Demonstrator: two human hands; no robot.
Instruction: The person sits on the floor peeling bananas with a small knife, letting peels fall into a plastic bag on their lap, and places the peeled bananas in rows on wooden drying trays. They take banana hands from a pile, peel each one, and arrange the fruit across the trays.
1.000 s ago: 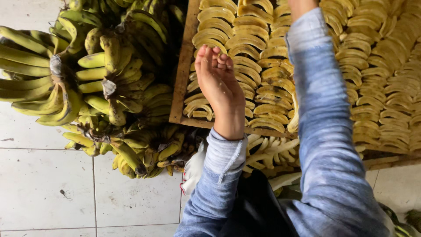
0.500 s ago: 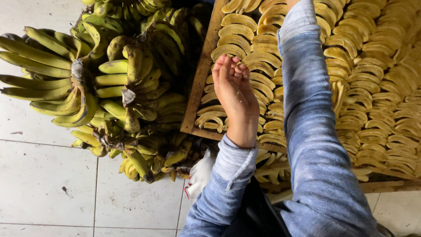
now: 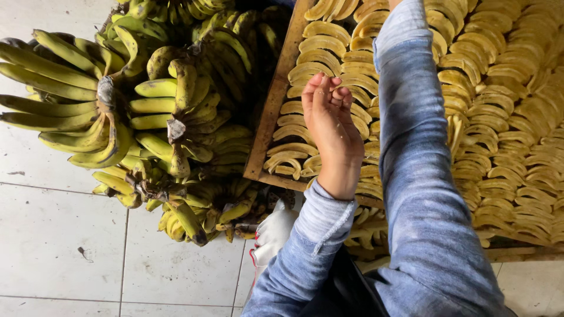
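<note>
**A:** We start with the peeled banana slices (image 3: 305, 70). They fill the wooden tray (image 3: 271, 117) from the centre of the frame to the right edge, laid in columns that run up the picture. Each curved slice has its long axis roughly left to right.

**B:** And our left hand (image 3: 332, 126) is right over them, at centre frame above the tray's left columns, wrist toward the bottom. The slices nearest it lie just to its left and under it.

**A:** How do we read the grip?

**B:** The fingers (image 3: 322, 94) are curled in toward the palm, tips bunched together at the upper end of the hand. We cannot tell whether a slice is pinched between them or they are closed on nothing.

**A:** What about our right hand?

**B:** We see only the right arm (image 3: 417, 152) in its blue denim sleeve, crossing the tray from lower right to the top edge. The hand itself is past the top of the frame, so the left hand is the nearer one to the near-left slices.

**A:** What lies further out?

**B:** Just left of the tray's rim, bunches of green-yellow bananas (image 3: 88, 105) are heaped across the upper left. A white cloth or glove (image 3: 276, 232) lies below them at bottom centre, on the pale tiled floor (image 3: 59, 252).
</note>
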